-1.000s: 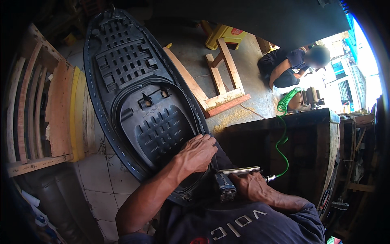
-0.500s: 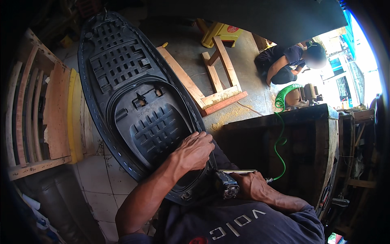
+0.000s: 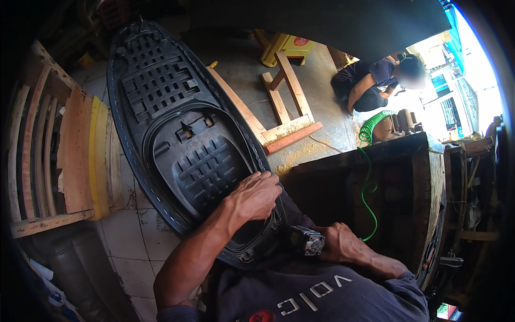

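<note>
A long black motorcycle seat (image 3: 166, 140) lies with its plastic base facing up, slanting from my body toward the far left. A dashed line of staples runs along its rim. My left hand (image 3: 258, 196) grips the seat's right edge, the fingertips curled over the rim and partly hidden. Low beside the near end of the seat, my right hand (image 3: 343, 242) is closed around an air staple gun (image 3: 307, 240). Its nose is dark and hard to make out against the seat edge. A green air hose (image 3: 370, 209) runs up from near my right hand.
On the right stands a dark wooden bench (image 3: 370, 161). A wooden frame (image 3: 284, 129) lies beyond the seat near sawdust (image 3: 300, 155). A slatted wooden rack (image 3: 53, 145) stands left. Another person (image 3: 370, 83) crouches at the far right, past a yellow stool (image 3: 287, 48).
The staple gun has turned and shifted slightly right in my right hand. My left hand stays on the seat edge. The view has shifted a little.
</note>
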Demonstrator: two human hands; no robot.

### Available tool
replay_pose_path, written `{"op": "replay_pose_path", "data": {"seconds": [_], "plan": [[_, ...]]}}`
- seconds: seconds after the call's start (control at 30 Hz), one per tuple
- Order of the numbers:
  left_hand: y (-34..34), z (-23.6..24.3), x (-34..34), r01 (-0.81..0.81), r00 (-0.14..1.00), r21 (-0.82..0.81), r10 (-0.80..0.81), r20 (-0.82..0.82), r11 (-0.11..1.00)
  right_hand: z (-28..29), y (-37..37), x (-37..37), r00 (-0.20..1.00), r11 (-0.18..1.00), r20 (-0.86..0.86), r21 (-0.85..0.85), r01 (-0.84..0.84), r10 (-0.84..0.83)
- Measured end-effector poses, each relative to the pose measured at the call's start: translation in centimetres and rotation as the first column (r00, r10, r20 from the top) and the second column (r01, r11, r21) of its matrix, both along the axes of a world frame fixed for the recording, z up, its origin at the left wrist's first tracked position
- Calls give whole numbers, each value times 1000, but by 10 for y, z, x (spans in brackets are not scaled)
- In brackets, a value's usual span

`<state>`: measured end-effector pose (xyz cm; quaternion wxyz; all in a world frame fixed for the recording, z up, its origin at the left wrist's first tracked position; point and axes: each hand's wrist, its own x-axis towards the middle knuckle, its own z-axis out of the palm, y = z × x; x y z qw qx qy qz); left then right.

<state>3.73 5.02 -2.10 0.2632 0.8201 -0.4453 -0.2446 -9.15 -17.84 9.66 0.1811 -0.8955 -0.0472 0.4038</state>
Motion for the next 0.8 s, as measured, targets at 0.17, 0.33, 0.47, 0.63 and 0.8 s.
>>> {"op": "replay_pose_path", "data": {"seconds": [0.17, 0.33, 0.47, 0.63, 0.8], "plan": [[-4, 3, 4, -28, 999, -29, 28, 31, 999, 12, -4, 9, 977, 980, -82, 3, 200, -199], [-4, -4, 1, -44, 999, -36, 45, 24, 998, -2, 6, 14, 969, 979, -174, -137, 151, -174], [-7, -13, -2, -68, 996, -54, 71, 57, 996, -9, 15, 11, 973, 977, -106, -84, 197, -206], [-8, -27, -8, -102, 988, -95, 112, 106, 990, -12, 33, 14, 985, 979, -80, -145, 143, -156], [-5, -35, -12, -69, 989, -98, 81, 124, 993, -23, 55, 20, 965, 934, -153, -324, 153, -211]]}}
